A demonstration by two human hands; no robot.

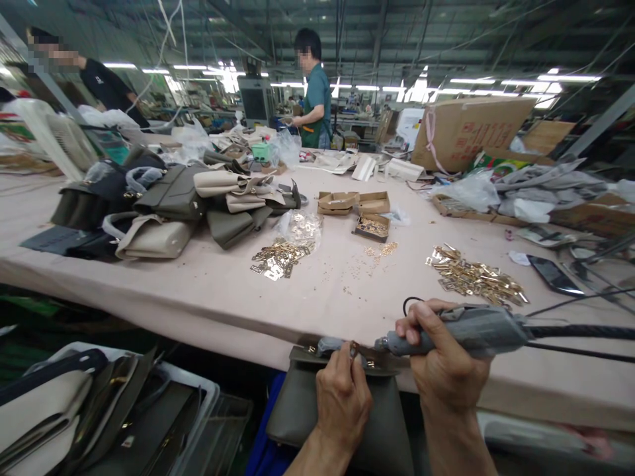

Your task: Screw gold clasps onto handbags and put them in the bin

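Observation:
A dark olive handbag [342, 423] leans against the table's front edge, its top with small gold fittings facing up. At the bag's top my left hand [344, 390] is closed in a pinch; what lies between the fingertips is too small to make out. My right hand [441, 350] is wrapped round a grey electric screwdriver [476, 330], which points left toward the pinching fingers. The screwdriver's tip is close to the bag's top edge; whether it touches anything I cannot tell. A cable runs from its back end to the right.
Gold metal plates [280, 258] and another gold pile [473, 274] lie on the table [387, 297]. Small cardboard boxes [372, 227] stand between them. Finished-looking handbags [173, 192] are heaped left; a white crate [208, 396] holds more below. A phone [553, 274] lies right. Two people stand beyond.

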